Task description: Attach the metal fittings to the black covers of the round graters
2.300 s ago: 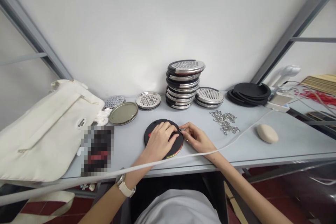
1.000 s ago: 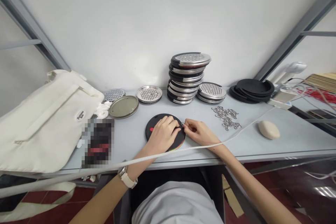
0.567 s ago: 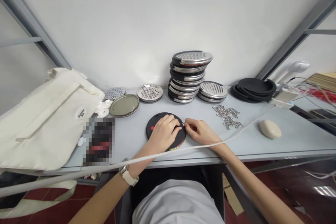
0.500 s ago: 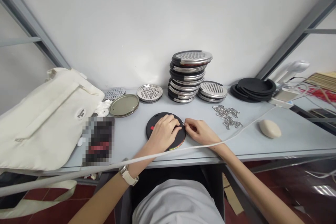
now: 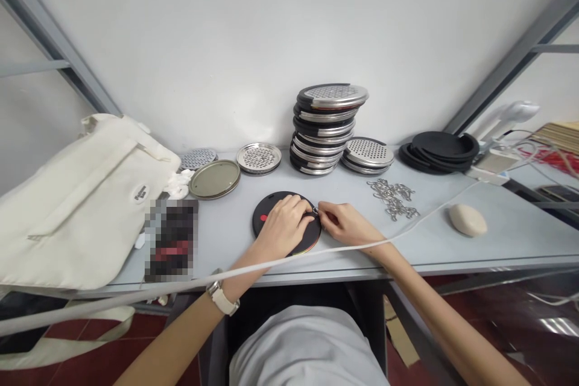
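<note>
Right hand (image 5: 341,224) edged rightward, cable (image 5: 199,281) crossing its wrist (image 5: 373,233).

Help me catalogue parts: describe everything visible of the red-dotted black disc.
The black disc is round, matte, perhaps plastic, with a red dot, a slot and coloured front edge. It lies flat on the desk, near the front. The left grip rests across it; the right grip is beside a metal piece at its rim.
</note>
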Demonstrator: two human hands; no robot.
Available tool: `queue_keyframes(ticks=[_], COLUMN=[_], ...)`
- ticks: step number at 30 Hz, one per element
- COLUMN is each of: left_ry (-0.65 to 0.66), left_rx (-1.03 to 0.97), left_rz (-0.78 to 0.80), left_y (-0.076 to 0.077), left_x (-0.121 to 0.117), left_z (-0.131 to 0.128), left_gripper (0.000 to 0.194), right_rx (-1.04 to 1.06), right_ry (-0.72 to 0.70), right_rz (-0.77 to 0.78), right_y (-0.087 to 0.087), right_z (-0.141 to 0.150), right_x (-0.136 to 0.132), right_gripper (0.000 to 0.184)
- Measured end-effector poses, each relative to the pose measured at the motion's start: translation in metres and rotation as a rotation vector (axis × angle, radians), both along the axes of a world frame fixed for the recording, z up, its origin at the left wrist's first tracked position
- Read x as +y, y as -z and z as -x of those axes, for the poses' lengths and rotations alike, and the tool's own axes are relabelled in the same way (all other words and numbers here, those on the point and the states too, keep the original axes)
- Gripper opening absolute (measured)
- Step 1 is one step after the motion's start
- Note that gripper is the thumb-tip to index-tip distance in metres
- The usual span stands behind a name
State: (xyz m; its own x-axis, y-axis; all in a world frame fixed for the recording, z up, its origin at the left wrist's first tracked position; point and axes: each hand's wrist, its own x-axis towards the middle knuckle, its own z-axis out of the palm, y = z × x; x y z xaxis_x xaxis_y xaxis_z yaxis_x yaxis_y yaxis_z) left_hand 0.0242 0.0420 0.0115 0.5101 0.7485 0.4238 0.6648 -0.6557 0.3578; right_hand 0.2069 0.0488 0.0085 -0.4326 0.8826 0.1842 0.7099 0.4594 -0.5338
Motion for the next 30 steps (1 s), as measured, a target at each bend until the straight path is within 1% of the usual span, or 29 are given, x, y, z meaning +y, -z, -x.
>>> queue_keyframes(ticks=[4,7,15,22,30], left_ry=[-0.001,0.002,0.063,0.079,0.076], left_rx=[0.097,0.148,0.114,0.090,0.059], left_rz=[-0.034,-0.034,0.003,0.032,0.023], left_y=[-0.001,-0.002,-0.005,-0.007,-0.007], left_x=[0.000,0.001,0.003,0.002,0.003], left_z=[-0.001,-0.001,0.004,0.004,0.005], left_gripper=[0.021,0.019,0.021,0.017,0.016], right_rx=[0.016,0.011,0.001,-0.089,-0.185], right_ry=[-0.015,-0.013,-0.005,0.014,-0.022], right_rz=[-0.002,0.004,0.019,0.005,-0.075], right_y=[-0.001,0.000,0.002,-0.002,0.003], right_z=[0.000,-0.001,-0.001,0.006,0.004], right_x=[0.000,0.000,-0.007,-0.021,-0.018], right_gripper=[0.021,0.021,0.020,0.015,0.013])
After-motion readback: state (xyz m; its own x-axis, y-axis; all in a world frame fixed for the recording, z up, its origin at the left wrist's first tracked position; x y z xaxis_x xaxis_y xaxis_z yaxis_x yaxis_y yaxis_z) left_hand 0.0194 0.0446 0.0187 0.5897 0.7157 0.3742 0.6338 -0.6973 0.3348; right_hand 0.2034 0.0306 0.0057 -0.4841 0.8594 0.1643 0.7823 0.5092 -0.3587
